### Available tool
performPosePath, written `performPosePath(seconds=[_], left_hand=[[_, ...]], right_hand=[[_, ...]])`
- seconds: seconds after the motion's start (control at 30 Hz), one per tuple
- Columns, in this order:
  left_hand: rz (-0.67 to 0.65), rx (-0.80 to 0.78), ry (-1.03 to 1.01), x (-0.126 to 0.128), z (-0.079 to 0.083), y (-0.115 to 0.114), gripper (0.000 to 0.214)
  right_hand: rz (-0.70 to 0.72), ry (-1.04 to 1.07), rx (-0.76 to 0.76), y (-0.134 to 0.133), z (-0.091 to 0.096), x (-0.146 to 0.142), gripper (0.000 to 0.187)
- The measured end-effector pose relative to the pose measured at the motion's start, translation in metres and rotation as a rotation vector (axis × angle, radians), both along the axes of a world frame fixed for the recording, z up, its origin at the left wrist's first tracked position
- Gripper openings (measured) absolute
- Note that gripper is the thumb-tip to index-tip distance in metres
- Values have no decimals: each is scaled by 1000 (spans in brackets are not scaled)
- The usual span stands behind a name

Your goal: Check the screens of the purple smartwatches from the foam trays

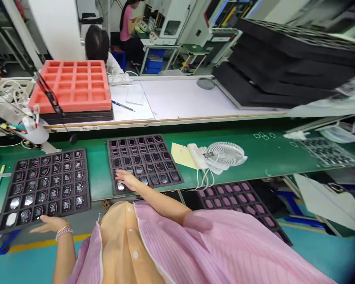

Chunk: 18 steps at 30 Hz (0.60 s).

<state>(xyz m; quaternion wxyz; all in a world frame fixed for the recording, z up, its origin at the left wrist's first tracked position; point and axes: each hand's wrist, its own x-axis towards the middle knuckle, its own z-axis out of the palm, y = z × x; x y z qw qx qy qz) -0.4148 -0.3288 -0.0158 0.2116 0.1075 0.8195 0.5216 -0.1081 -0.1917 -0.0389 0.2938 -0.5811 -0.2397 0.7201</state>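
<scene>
My left hand (pixel 51 225) is at the front edge of the left black tray (pixel 88 177), palm up with fingers spread and nothing visible in it. This tray holds rows of dark, glossy, watch-face-like pieces (pixel 56 180), one to a compartment; several near its left front corner look bright with reflected light. My right hand (pixel 126 180) reaches over the left front part of a second black tray (pixel 177 182), fingers stretched out above shiny pieces. Dark pieces with pinkish rims (pixel 147 157) fill that tray. Whether the right fingertips touch a piece cannot be made out.
A white fan (pixel 226 154) and a yellow paper (pixel 182 156) lie right of the second tray. A shelf behind bears red foam trays (pixel 73 85), a pen (pixel 123 105) and stacked black trays (pixel 284 67). Below the bench is a tray of pink pieces (pixel 233 201). People sit beyond.
</scene>
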Motion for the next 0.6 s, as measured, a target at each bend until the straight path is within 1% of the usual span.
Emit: performPosePath(seconds=[0.03,0.07,0.1,0.13,0.17,0.2,0.23,0.27,0.3,0.37,0.4,0.43,0.47,0.5,0.53,0.6], left_hand=[[54,-31,157,4,4,4,103],[80,-49,321,9,7,10,107],[63,-51,473,16,11,19,108],[-3,-41,593,27,14,30,104],[-105,-14,647,42,16,43,97],[-221,17,638,60,17,57,88],[-361,35,559,81,16,72,78],[-514,41,438,105,14,87,68],[-604,37,384,130,10,99,59],[-646,12,323,180,-2,113,52],[-634,-7,300,202,-8,112,51],[-605,-24,287,221,-13,107,49],[-574,-43,279,237,-18,96,46],[-544,-62,275,250,-21,81,43],[-541,-86,263,260,-24,62,38],[-584,-159,213,275,-29,19,22]], right_hand=[[-31,-38,27,-4,0,27,25],[-61,-79,55,-8,0,54,24],[-92,-124,82,-12,-1,80,22],[-119,-169,109,-15,-3,105,22],[-142,-217,135,-18,-6,128,22],[-160,-267,162,-19,-10,149,23],[-176,-323,196,-20,-14,169,24],[-189,-384,237,-19,-19,188,24],[-199,-450,285,-18,-24,206,24],[-209,-587,397,-13,-34,242,23],[-207,-653,456,-10,-39,260,24],[-199,-714,511,-8,-44,277,27],[-186,-770,561,-6,-49,295,32],[-169,-820,606,-5,-54,312,38],[-147,-861,644,-4,-59,327,44],[-87,-911,713,-5,-71,353,54]])
